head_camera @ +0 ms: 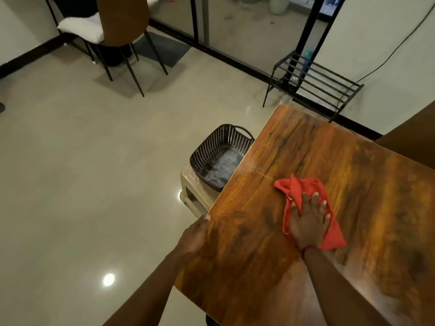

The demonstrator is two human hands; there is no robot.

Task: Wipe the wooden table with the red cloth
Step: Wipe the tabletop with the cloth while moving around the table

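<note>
The wooden table (353,175) fills the right half of the view, glossy with dark grain. A crumpled red cloth (303,189) lies on it near the middle. My right hand (308,222) lies flat on the cloth with fingers spread, pressing it to the wood. My left hand (194,236) grips the table's left edge, thumb on top and fingers hidden under the rim.
A dark woven basket (211,151) sits on a beige plastic stool (193,198) just left of the table. A black metal rack (315,78) stands behind the table by the wall. A chair (117,24) with a white cushion stands far left on the tiled floor.
</note>
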